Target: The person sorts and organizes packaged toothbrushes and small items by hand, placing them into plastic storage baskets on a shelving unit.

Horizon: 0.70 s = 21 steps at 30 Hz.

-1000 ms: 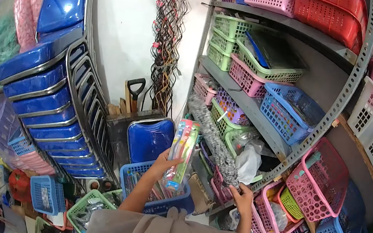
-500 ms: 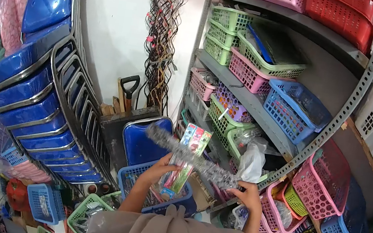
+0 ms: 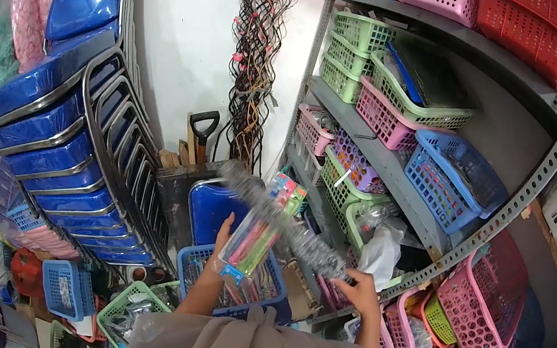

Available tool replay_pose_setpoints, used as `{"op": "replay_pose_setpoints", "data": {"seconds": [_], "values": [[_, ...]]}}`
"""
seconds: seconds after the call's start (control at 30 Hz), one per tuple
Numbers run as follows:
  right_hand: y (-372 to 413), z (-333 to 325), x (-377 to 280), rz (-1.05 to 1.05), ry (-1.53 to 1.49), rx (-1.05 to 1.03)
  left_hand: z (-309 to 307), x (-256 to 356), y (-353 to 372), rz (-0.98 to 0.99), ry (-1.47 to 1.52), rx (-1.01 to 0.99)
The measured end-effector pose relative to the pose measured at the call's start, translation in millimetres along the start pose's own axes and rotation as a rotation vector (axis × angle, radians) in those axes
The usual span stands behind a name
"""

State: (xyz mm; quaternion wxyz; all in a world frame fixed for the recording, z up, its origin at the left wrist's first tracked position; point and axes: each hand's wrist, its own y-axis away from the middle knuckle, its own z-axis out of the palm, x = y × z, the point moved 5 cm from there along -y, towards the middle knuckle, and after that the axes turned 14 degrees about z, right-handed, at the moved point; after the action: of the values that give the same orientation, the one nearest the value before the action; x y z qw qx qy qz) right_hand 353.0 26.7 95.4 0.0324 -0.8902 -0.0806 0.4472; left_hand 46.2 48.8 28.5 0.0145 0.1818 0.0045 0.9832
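Where the grey shelf rack (image 3: 394, 170) fills our right and the stacked blue chairs (image 3: 59, 170) crowd our left, we have a narrow space to work in, so short, compact strokes seem wiser than wide ones. Below our hands sits a blue basket (image 3: 280, 295) filled with thin, colourful items; anything we let slip would probably drop there. Across the middle runs a fluffy grey duster (image 3: 314, 250), blurred along its far end, crossing in front of the upper part of a clear, colourful pack (image 3: 252, 243); we cannot tell whether they touch. The pack is tilted above the basket, against our left hand (image 3: 218, 241). That hand's fingers are partly hidden, so we cannot tell how firmly it grips; steady support from behind should stop the pack bending. Our right hand (image 3: 358, 290) is closed round the duster's near end. A loose wrist and light pressure would suit the soft fibres and spare the thin wrapping.
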Motion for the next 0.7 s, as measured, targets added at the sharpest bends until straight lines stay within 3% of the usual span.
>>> {"op": "replay_pose_setpoints", "data": {"seconds": [0.1,0.17,0.23,0.3,0.33,0.37,0.43,0.5,0.57,0.63,0.7], "values": [[-1.9,3.2,0.3,-0.015,0.060,-0.130,21.8,-1.2,-8.8,0.117,0.004,-0.079],[-2.7,-2.3,0.4,0.138,-0.058,-0.079,22.8,-8.8,-11.5,-0.012,0.187,-0.118],[-5.2,1.3,16.2,0.095,-0.031,-0.016,23.7,-13.3,-12.5,-0.007,0.195,-0.151],[-2.7,6.8,15.1,-0.036,-0.029,-0.062,27.6,-14.7,-14.8,-0.007,0.266,-0.196],[-4.0,11.7,24.2,0.029,-0.046,-0.188,31.3,-13.2,-10.7,0.021,0.289,-0.268],[-3.5,9.3,22.4,0.023,-0.037,-0.187,28.2,-14.8,-16.5,0.026,0.296,-0.275],[-7.1,3.7,20.9,0.141,-0.091,-0.207,4.1,-15.7,-35.9,0.060,0.260,-0.034],[-13.0,4.8,44.3,0.202,-0.071,-0.170,13.9,-20.1,-30.8,0.001,0.342,-0.155],[-19.5,4.0,37.0,0.110,-0.024,-0.118,23.6,-21.2,-29.6,0.035,0.274,-0.055],[-16.2,10.6,19.3,0.075,-0.090,-0.248,28.9,-19.8,-32.6,0.019,0.368,-0.155],[-23.5,23.0,43.2,0.107,-0.060,-0.435,34.4,-20.0,-30.0,0.090,0.236,-0.183]]}}
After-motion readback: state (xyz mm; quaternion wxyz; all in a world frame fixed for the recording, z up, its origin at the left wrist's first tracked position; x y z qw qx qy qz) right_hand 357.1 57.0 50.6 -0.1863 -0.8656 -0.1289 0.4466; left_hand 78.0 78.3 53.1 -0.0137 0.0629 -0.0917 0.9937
